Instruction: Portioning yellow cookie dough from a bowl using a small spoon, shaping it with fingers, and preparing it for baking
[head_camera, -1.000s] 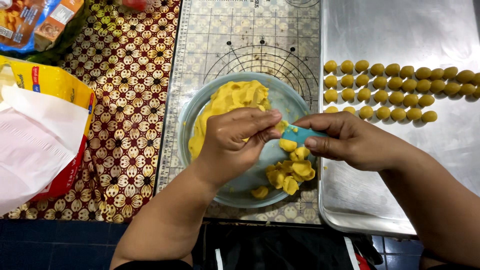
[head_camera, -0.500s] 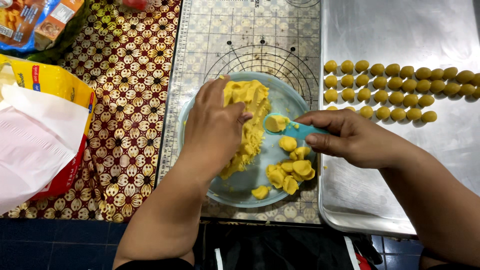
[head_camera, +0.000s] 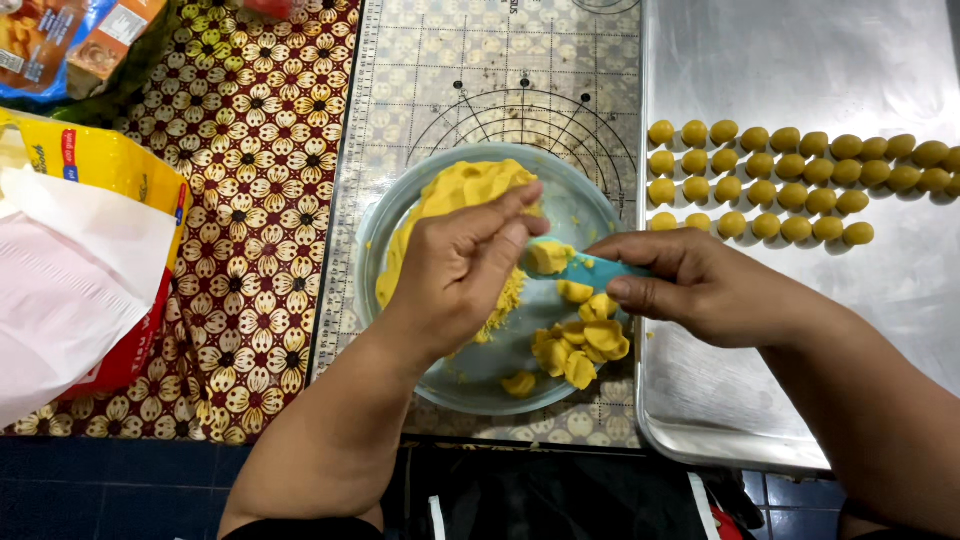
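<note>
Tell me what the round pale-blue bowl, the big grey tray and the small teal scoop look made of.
Round pale-blue bowl: likely translucent plastic, since the mat's lines show faintly through its rim. Big grey tray: metal, probably aluminium or steel, brushed and dully reflective. Small teal scoop: smooth and opaque, probably plastic or silicone; mostly hidden by the right hand.

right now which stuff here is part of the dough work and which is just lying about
In use:
- left hand on yellow dough
- right hand holding teal scoop
- glass bowl with cut pieces
- metal tray with dough balls

Lying about:
- yellow bag
- snack packets
</note>
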